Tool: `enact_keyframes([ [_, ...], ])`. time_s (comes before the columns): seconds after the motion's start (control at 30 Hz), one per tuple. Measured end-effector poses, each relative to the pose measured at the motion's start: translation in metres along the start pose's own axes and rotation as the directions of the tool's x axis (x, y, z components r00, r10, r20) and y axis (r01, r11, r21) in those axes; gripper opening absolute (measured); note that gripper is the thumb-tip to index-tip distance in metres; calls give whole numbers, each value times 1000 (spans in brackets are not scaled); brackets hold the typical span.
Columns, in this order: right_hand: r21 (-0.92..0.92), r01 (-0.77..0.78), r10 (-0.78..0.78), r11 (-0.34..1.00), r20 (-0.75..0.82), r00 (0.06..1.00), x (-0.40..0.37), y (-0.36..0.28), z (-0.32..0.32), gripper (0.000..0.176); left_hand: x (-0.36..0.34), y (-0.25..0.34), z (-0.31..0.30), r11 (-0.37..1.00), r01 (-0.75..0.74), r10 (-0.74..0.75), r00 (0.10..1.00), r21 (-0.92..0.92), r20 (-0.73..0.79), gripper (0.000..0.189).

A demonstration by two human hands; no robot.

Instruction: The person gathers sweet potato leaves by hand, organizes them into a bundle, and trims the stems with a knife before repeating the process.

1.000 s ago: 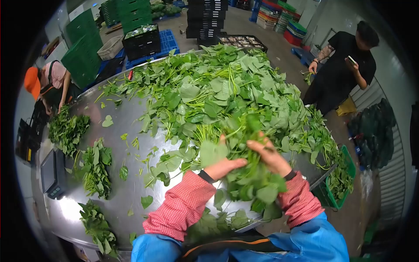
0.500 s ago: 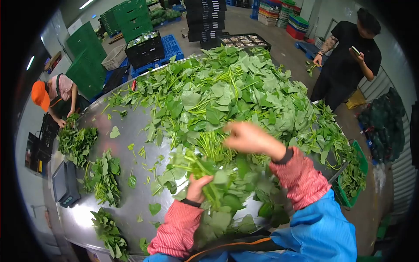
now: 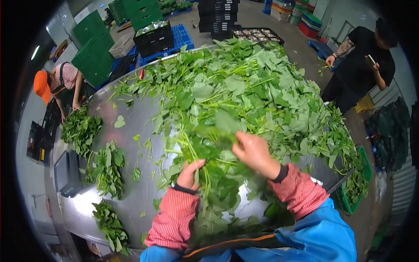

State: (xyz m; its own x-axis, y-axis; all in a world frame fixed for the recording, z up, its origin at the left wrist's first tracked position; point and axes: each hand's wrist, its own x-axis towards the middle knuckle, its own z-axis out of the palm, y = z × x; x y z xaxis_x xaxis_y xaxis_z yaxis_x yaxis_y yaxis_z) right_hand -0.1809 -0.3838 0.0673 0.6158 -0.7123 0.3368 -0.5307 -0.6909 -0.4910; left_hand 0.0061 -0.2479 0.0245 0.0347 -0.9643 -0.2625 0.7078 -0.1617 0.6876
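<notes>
My left hand [image 3: 189, 175] is closed round the stems of a bunch of leafy greens [image 3: 204, 174] near the front of the metal table [image 3: 139, 183]. The bunch's leaves hang toward me over the table. Just to the right, my right hand [image 3: 252, 150] is closed, with a blurred leafy sprig [image 3: 226, 126] at its fingertips. Beyond both hands lies a large heap of loose greens [image 3: 244, 83].
Three bundles lie at the left, one being the middle bundle [image 3: 107, 170], beside a grey scale [image 3: 67, 174]. A co-worker in an orange cap [image 3: 42, 86] bends over the far-left bundle. Another person [image 3: 355, 61] stands back right, holding a phone. A green basket [image 3: 349, 203] is at right.
My right hand has moved slightly right and down, and now has a leafy sprig at its fingers. My left hand still grips the bunch. The view has shifted slightly.
</notes>
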Motion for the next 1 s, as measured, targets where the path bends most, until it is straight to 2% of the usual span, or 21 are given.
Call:
enact_keyframes([
  [0.03,-17,99,-98,995,51,994,-20,-9,1,14,1,-5,4,1000,13,-13,1000,-16,-6,55],
  [0.13,35,122,-126,992,144,982,-68,-23,3,14,-7,-16,34,995,-5,0,999,-104,-47,38],
  [0.2,57,64,-75,996,209,975,-96,-27,0,15,-18,-28,35,999,-6,7,1000,34,-21,41],
  [0.23,138,35,-69,990,256,964,-110,-29,-4,17,-24,-36,36,995,2,-2,1000,100,1,42],
  [0.3,286,-40,-62,957,340,938,-136,-32,-16,22,-43,-32,47,964,103,-79,991,245,-105,41],
  [0.33,354,-102,-51,930,396,917,-142,-28,-31,29,-48,-31,39,936,113,-64,986,333,-156,43],
  [0.37,292,-179,69,939,351,934,-151,-15,-39,28,-51,-28,30,901,121,-36,978,417,-206,45],
  [0.43,186,-328,278,926,248,928,-173,26,-51,26,-60,-2,37,685,72,47,989,725,-142,45],
  [0.5,-193,-284,282,939,-36,959,-188,77,-77,21,-61,9,35,308,-62,153,988,949,15,43],
  [0.53,-416,-263,259,871,-67,964,-202,118,-78,17,-62,8,37,272,-11,129,991,962,-25,44],
  [0.57,-563,-298,311,771,-76,947,-216,143,-84,14,-64,7,38,234,40,113,991,971,-68,46],
  [0.6,-718,-314,358,621,-97,929,-234,180,-76,13,-64,0,39,301,102,45,992,948,-121,48],
  [0.63,-723,-330,398,607,-83,913,-246,191,-79,14,-64,-10,39,362,173,-22,984,916,-177,50],
  [0.67,-692,-321,427,647,-21,904,-259,205,-80,14,-66,-21,43,373,238,-50,970,897,-237,53],
  [0.7,-638,-347,457,687,8,889,-266,211,-80,14,-61,-41,24,425,179,-37,983,888,-180,52],
  [0.77,-521,-370,423,769,-20,906,-265,187,-87,19,-63,-44,47,515,173,-85,985,839,-151,47],
  [0.83,-208,-462,455,862,-84,886,-258,153,-86,25,-64,-48,54,653,294,-163,955,698,-250,44],
  [0.87,-41,-494,487,869,-115,866,-254,132,-84,28,-63,-46,60,651,351,-218,936,673,-276,40],
  [0.93,254,-448,448,857,62,892,-239,69,-82,29,-63,-49,66,680,356,-250,934,641,-253,37],
  [0.97,303,-341,331,890,87,940,-233,43,-79,27,-62,-52,68,694,357,-268,934,625,-236,36],
  [1.0,237,-151,155,960,1,988,-227,22,-71,23,-62,-53,72,724,333,-269,943,604,-197,32],
])
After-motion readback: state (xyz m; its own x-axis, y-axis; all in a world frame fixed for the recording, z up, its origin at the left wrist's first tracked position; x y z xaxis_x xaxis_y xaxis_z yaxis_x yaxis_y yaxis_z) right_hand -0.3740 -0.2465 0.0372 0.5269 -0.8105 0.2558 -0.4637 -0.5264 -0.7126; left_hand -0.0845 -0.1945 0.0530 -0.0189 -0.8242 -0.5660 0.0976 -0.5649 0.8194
